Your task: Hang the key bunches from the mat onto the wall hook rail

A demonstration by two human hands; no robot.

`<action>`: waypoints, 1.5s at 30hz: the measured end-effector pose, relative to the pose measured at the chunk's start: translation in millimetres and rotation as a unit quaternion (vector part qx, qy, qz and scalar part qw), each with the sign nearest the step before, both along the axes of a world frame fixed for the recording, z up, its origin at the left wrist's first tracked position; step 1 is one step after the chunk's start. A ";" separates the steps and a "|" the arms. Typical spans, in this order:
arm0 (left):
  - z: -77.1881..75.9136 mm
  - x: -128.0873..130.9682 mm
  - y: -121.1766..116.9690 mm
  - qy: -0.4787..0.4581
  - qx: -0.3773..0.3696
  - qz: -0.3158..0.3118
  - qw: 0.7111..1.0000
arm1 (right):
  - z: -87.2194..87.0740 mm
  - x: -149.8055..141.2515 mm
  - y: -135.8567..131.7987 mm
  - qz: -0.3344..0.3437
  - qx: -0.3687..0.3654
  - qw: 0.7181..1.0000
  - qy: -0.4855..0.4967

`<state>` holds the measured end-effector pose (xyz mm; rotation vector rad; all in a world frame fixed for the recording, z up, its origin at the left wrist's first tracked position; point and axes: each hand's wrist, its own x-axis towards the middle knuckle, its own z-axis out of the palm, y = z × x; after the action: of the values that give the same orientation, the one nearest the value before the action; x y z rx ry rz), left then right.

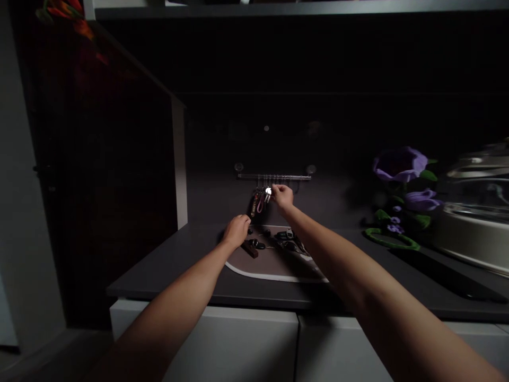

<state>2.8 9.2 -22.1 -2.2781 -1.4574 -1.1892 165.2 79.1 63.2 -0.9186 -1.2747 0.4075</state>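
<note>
My right hand (283, 196) is raised at the metal hook rail (274, 177) on the back wall. Its fingers pinch a bunch of keys (268, 196) with a bright, shiny round piece, just below the hooks. Left of these hang a pinkish loop strap (260, 203) and a dark strap with light lettering (254, 205). My left hand (237, 231) is lower, over the mat's left side. Its fingers are closed at the dark lower end of the lettered strap; what they hold is unclear. Car keys (289, 233) and a brown bar-like piece (250, 249) lie on the brown mat (262, 269).
Purple artificial flowers (400, 165) stand right of the mat, beside a large glass-topped white container (473, 233). A long black object (449, 276) lies near the counter's front edge (167, 297). A shelf (294, 8) runs overhead, and a side panel (178, 159) bounds the left.
</note>
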 end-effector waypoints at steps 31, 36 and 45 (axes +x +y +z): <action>0.4 -1.8 3.2 -0.015 -0.010 0.039 0.999 | -5.8 -7.3 34.4 -0.101 -0.022 0.995 0.013; -1.0 -2.8 4.9 -0.016 -0.006 0.051 0.999 | -11.0 -6.7 35.2 -0.092 -0.023 0.996 0.006; -3.4 -4.9 9.2 -0.031 -0.010 0.056 0.998 | -22.9 -3.5 33.4 -0.067 -0.020 0.998 0.004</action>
<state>-2.1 18.4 -25.4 -2.1585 -1.6033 -1.2272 161.8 112.5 40.3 -1.0302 -1.1931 0.3318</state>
